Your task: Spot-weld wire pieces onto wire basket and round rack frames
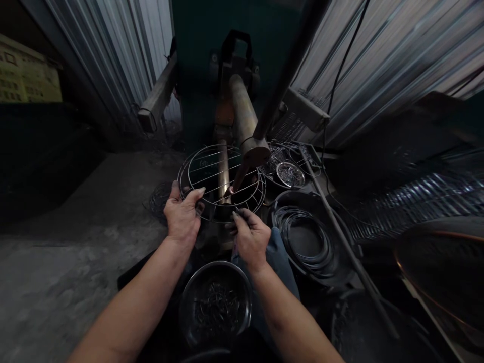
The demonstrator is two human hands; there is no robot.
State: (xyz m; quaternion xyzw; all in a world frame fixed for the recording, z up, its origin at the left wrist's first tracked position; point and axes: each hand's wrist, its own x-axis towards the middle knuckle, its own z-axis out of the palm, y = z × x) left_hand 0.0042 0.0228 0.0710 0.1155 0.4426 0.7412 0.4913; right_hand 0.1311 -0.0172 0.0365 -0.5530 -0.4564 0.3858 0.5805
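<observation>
We've got this round, thin-wire rack [206, 177] just beyond the shiny metal bowl [188, 302]. Our left hand [183, 214] pinches its rim; our right hand [252, 237] curls at the bowl-side edge, can't tell if it's pinching anything.

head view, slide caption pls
Left hand holding a round wire grid, right hand pinched at its near edge

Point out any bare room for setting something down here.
Concrete floor lies bare left of the left forearm, up to the dark wire tangle. The right side is crowded with a wire coil and a small dish; a metal bowl sits between left forearm and right forearm.
</observation>
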